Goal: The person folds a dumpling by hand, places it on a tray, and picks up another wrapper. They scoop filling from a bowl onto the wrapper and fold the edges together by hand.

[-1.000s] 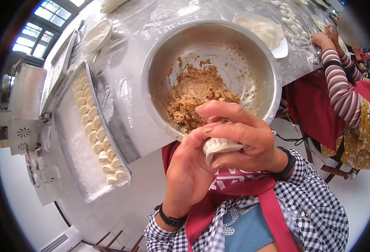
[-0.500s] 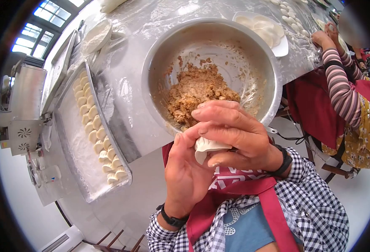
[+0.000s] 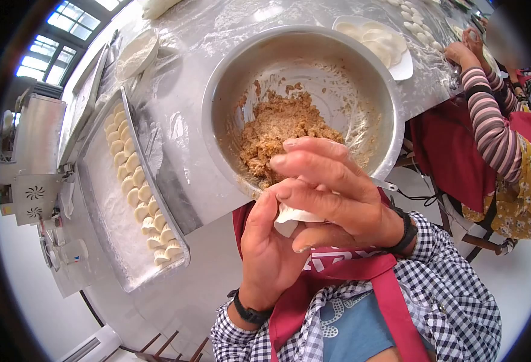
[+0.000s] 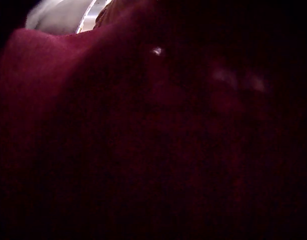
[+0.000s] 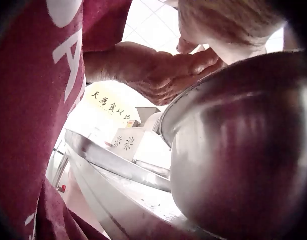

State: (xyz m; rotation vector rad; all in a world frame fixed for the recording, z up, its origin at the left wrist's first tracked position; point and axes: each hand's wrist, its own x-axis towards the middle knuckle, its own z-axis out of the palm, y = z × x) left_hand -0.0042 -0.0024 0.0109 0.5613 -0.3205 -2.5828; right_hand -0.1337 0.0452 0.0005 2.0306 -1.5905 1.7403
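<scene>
A white pleated dumpling is held between both hands at the near rim of the steel bowl, mostly covered by fingers in the head view. My left hand grips its left end, thumb up, other fingers largely hidden. From the right, my right hand bends over the dumpling and pinches its edge between fingers and thumb. Brown minced filling lies in the bowl just beyond the fingers. Both hands also show above the bowl's wall in the right wrist view. Dark red apron cloth fills most of the left wrist view.
Left of the bowl, a metal tray dusted with flour carries rows of dumplings. A white plate of round wrappers stands behind the bowl. Another person's striped sleeve is at the right, near small dough pieces.
My right fingers and thumb have shifted left along the dumpling's edge toward my left thumb. Less of the dumpling shows now, and it sits slightly further left. Bowl and tray stay put.
</scene>
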